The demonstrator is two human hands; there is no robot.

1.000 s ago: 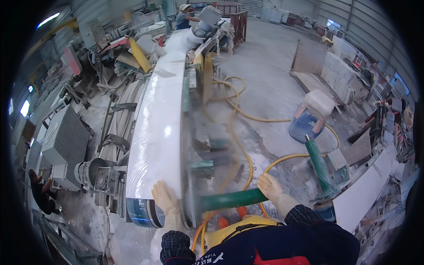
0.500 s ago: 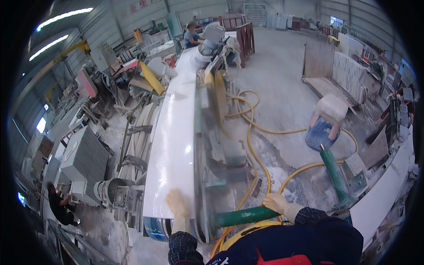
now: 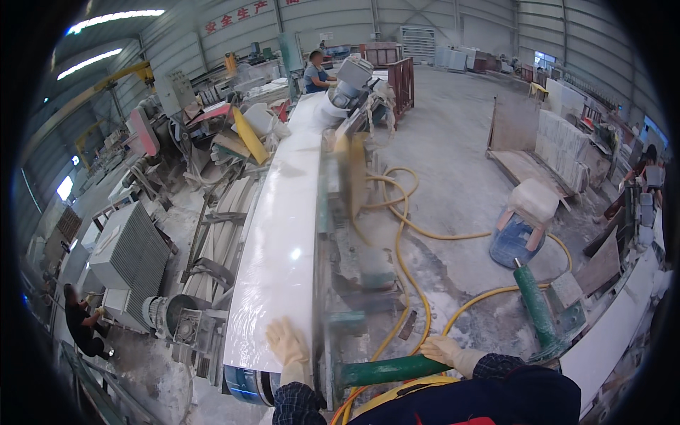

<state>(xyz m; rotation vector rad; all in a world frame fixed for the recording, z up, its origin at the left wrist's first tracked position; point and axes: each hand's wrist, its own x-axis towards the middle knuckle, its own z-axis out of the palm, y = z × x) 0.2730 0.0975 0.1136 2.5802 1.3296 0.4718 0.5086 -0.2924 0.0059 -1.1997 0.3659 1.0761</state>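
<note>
A long, wet-looking white slab (image 3: pixel 273 234) runs away from me, its near end lying over a blue drum (image 3: pixel 243 384). My left hand (image 3: pixel 287 345), in a cream glove, lies flat on the slab close to that end, fingers stretched out and holding nothing. To the right, my right hand (image 3: pixel 448 353), gloved alike, is closed over the end of a green pipe (image 3: pixel 389 368) that sticks out sideways from the machine's frame. The underside of that hand's grip is hidden.
Yellow hoses (image 3: pixel 425 294) loop over the floor at right. A blue barrel (image 3: pixel 516 237) and a green post (image 3: pixel 536 304) stand there. Co-workers are at the slab's far end (image 3: pixel 316 74) and at lower left (image 3: pixel 85 322). A motor (image 3: pixel 170 316) sits left of the slab.
The whole view has shifted, with the scene now lower in the picture. My left hand still rests on the slab and shows sharper; my right hand stays on the green pipe.
</note>
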